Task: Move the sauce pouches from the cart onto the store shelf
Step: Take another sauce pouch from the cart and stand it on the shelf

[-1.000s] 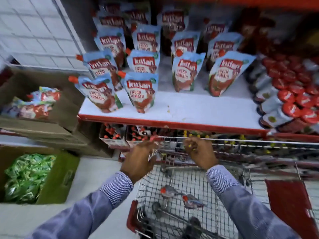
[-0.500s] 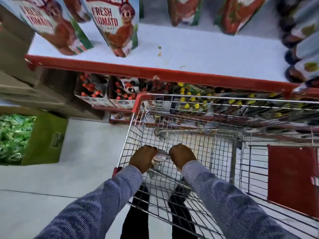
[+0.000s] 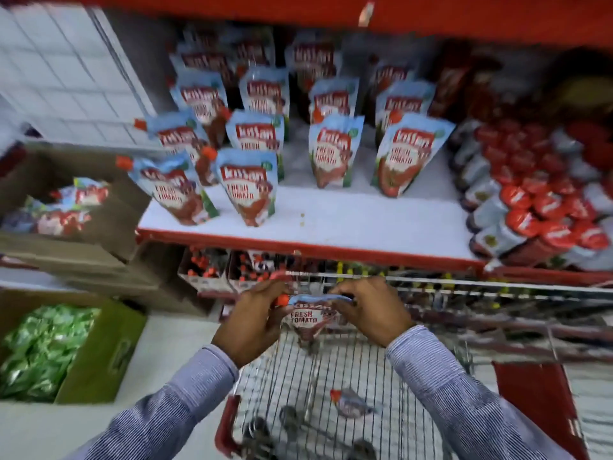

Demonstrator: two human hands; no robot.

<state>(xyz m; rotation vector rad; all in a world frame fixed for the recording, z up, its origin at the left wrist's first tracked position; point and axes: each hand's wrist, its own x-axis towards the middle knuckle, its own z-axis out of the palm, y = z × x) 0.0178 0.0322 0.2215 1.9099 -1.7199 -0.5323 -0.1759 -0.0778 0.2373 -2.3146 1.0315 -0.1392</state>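
— What's on the label?

— "FRESH TOMATO" in red, under a red brand banner too blurred to spell out. The same wording runs across the standing pouches (image 3: 247, 187) on the store shelf (image 3: 348, 224).

— Where is the held pouch?

— The sauce pouch (image 3: 308, 318) hangs above the cart (image 3: 331, 370), just below the shelf's red front lip. The left hand (image 3: 255, 322) has its fingers (image 3: 275, 290) closed on the orange-capped corner; the right hand (image 3: 371, 312) pinches the opposite top corner.

— Any room on the shelf?

— A bare white strip lies right of the front pouches, short of the red-capped bottles (image 3: 530, 207). One more pouch (image 3: 351, 405) lies in the cart. Left of the shelf sit a brown carton (image 3: 109, 220) and a green carton (image 3: 99, 353).
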